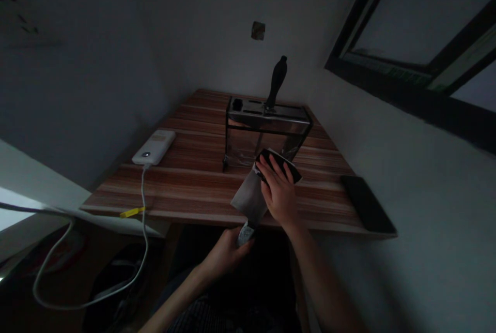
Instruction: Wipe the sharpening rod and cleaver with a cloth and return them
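Note:
My left hand is closed round the light, patterned handle of a cleaver, near the table's front edge. Its broad metal blade points away from me, over the tabletop. On the far part of the blade lies my right hand, its fingers pressing a black sheet with a pale edge, like sandpaper. The sheet and fingers cover the blade's far end. Just behind stands a clear-sided knife block with a metal top, and a black knife handle sticks up out of it.
A white power bank with a white cable sits at the table's left. The cable hangs over the front edge, past a yellow strip. A dark phone lies at the right edge. Walls border the wood-grain table.

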### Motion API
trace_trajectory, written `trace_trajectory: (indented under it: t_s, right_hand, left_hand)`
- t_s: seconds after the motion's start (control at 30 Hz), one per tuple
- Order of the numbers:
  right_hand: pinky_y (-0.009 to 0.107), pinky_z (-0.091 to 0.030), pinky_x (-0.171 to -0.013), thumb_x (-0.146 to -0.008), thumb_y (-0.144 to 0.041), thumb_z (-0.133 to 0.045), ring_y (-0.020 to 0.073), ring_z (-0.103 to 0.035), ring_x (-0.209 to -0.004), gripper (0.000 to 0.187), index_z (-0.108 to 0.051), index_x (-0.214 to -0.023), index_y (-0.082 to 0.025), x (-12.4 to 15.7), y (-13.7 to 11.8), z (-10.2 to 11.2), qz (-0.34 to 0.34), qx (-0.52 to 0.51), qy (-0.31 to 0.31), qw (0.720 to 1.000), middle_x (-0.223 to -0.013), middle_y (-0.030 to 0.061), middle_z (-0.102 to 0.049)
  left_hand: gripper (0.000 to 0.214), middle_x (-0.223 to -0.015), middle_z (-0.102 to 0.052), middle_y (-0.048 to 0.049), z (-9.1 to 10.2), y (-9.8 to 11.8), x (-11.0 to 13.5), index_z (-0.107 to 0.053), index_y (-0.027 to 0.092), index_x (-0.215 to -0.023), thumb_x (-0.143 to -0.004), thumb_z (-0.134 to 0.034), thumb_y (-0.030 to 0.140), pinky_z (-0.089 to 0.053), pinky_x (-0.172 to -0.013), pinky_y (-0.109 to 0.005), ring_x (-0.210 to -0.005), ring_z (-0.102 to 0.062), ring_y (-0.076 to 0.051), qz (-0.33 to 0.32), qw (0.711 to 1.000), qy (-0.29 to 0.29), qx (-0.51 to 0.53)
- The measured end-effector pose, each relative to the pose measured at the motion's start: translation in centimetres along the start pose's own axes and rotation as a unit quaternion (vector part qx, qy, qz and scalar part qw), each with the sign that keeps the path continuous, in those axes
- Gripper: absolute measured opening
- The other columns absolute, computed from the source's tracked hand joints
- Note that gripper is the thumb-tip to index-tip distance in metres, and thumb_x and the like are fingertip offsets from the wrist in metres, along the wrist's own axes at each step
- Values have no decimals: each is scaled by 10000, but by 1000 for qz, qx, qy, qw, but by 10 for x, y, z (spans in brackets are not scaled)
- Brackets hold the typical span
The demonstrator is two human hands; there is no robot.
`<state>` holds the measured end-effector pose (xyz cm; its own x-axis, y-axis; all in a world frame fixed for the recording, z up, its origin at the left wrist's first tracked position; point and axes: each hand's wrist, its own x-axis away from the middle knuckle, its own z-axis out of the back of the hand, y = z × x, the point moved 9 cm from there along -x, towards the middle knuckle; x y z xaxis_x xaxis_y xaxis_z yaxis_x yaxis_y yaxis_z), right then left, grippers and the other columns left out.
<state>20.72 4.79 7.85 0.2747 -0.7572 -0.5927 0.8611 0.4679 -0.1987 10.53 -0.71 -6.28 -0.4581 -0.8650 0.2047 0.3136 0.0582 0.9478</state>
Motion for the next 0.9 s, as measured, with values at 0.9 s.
trace_trajectory:
  t_s: [0.9]
  right_hand:
    - [437, -127, -1124, -875, -127, -367, 167, -245, -1365, 467, -395, -1337, -188, 28, -37, -17, 4, -40, -45, 998, -1415, 24, -408]
  left_hand:
    - [263, -701, -601, -6, -1, 4, -4, -625, 86, -827, -771, -513, 317, -428, -608, -214, -626, -488, -121, -11, 999, -9, 30]
